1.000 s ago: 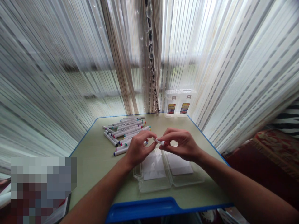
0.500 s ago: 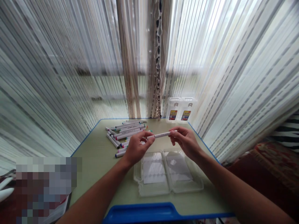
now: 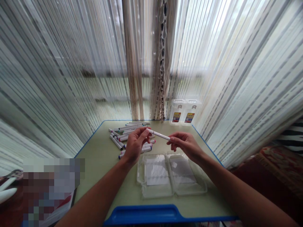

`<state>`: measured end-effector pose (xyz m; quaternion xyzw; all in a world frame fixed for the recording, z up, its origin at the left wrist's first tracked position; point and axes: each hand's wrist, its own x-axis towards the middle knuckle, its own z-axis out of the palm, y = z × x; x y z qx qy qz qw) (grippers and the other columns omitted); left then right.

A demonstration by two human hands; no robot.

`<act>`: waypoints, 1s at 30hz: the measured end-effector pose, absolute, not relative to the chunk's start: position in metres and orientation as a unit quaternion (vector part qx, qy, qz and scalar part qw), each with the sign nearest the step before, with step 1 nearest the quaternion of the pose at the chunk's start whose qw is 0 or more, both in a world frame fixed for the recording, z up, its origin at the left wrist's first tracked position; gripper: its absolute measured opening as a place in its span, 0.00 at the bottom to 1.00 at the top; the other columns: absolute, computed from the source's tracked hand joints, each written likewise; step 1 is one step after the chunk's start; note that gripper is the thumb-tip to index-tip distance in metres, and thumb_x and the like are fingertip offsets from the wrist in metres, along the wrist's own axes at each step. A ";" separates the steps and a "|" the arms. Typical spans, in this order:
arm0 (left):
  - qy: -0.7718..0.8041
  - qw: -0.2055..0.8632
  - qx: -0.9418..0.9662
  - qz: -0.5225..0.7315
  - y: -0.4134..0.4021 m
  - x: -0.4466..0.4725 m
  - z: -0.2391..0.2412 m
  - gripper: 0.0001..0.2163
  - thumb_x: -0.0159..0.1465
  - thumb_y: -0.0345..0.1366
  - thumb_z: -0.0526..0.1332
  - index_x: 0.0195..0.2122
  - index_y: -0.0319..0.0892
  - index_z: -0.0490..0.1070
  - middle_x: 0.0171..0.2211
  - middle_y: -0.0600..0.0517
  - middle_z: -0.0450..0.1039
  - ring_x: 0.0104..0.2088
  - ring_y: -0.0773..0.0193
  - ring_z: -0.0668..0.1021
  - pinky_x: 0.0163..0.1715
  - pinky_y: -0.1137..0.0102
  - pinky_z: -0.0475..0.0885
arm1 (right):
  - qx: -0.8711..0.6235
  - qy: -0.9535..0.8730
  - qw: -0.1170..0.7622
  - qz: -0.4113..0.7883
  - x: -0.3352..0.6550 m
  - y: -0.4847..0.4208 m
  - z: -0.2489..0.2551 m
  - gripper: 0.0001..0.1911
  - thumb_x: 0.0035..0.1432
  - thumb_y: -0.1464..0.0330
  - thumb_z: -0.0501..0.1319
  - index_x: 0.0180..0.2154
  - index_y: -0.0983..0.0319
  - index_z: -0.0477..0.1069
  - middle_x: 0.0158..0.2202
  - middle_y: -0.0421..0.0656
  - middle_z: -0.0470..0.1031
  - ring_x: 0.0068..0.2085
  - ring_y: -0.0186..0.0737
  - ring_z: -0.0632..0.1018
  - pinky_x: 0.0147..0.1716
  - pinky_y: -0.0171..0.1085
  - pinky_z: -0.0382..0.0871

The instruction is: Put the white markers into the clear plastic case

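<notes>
A white marker (image 3: pixel 161 135) is held up above the table between both hands. My left hand (image 3: pixel 136 143) pinches its left end, and my right hand (image 3: pixel 186 143) grips the other end. The marker slopes down toward the right. Behind and left of my left hand lies a loose pile of white markers (image 3: pixel 116 143) with coloured ends, partly hidden by that hand. Below the hands, a clear plastic case (image 3: pixel 156 189) lies open on the table, with white sheets showing in both halves.
The pale green table (image 3: pixel 94 170) has a blue rim and a blue tray (image 3: pixel 144 214) at its front edge. Two clear cases with labels (image 3: pixel 177 116) stand at the back right. String curtains (image 3: pixel 94 56) hang behind. A patterned seat (image 3: pixel 279 170) is at the right.
The marker has tilted: its left end has risen and its right end has dropped. My left hand has moved up and left, and the right hand slightly down.
</notes>
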<state>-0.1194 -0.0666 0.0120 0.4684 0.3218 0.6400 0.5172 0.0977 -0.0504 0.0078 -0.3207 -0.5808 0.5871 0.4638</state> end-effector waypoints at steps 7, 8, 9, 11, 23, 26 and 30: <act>0.291 0.545 0.460 0.637 -0.071 -0.117 0.017 0.11 0.58 0.37 0.68 0.39 0.37 0.78 0.28 0.53 0.73 0.24 0.72 0.72 0.25 0.74 0.71 | -0.319 -0.624 0.411 0.582 0.096 -0.056 0.012 0.15 0.51 0.61 0.70 0.33 0.67 0.79 0.28 0.47 0.81 0.23 0.33 0.76 0.24 0.33 0.71; 0.290 0.548 0.462 0.634 -0.072 -0.116 0.017 0.11 0.58 0.37 0.68 0.39 0.37 0.78 0.28 0.53 0.73 0.23 0.73 0.72 0.26 0.74 0.72 | -0.320 -0.627 0.407 0.582 0.095 -0.056 0.012 0.15 0.51 0.61 0.70 0.33 0.67 0.80 0.28 0.47 0.81 0.23 0.33 0.76 0.24 0.33 0.71; 0.290 0.549 0.465 0.631 -0.072 -0.116 0.017 0.11 0.58 0.37 0.68 0.39 0.38 0.78 0.28 0.53 0.74 0.23 0.73 0.73 0.26 0.74 0.72 | -0.322 -0.628 0.404 0.582 0.095 -0.057 0.012 0.15 0.50 0.61 0.71 0.34 0.67 0.80 0.28 0.46 0.81 0.24 0.32 0.75 0.25 0.33 0.71; 0.298 0.549 0.471 0.624 -0.073 -0.115 0.016 0.11 0.57 0.38 0.69 0.40 0.38 0.79 0.29 0.52 0.75 0.23 0.73 0.73 0.27 0.73 0.72 | -0.325 -0.628 0.401 0.582 0.095 -0.058 0.013 0.15 0.50 0.61 0.71 0.35 0.67 0.80 0.29 0.46 0.81 0.24 0.32 0.75 0.25 0.33 0.70; 0.314 0.535 0.535 0.574 -0.071 -0.116 0.007 0.16 0.57 0.41 0.69 0.46 0.40 0.79 0.32 0.49 0.75 0.23 0.72 0.71 0.25 0.72 0.69 | -0.312 -0.632 0.378 0.600 0.094 -0.061 0.013 0.15 0.47 0.63 0.73 0.34 0.66 0.81 0.26 0.44 0.79 0.24 0.33 0.74 0.23 0.32 0.65; 0.307 0.535 0.545 0.567 -0.071 -0.115 0.008 0.18 0.58 0.41 0.68 0.48 0.41 0.78 0.31 0.49 0.75 0.24 0.71 0.71 0.25 0.72 0.68 | -0.310 -0.636 0.375 0.599 0.094 -0.062 0.014 0.16 0.46 0.63 0.73 0.35 0.66 0.81 0.27 0.44 0.79 0.25 0.34 0.74 0.24 0.33 0.66; 0.300 0.531 0.563 0.558 -0.071 -0.115 0.006 0.18 0.59 0.41 0.67 0.50 0.41 0.77 0.30 0.50 0.74 0.25 0.70 0.71 0.25 0.72 0.67 | -0.302 -0.640 0.374 0.600 0.093 -0.062 0.014 0.15 0.46 0.64 0.73 0.35 0.67 0.81 0.27 0.43 0.78 0.26 0.33 0.74 0.26 0.33 0.67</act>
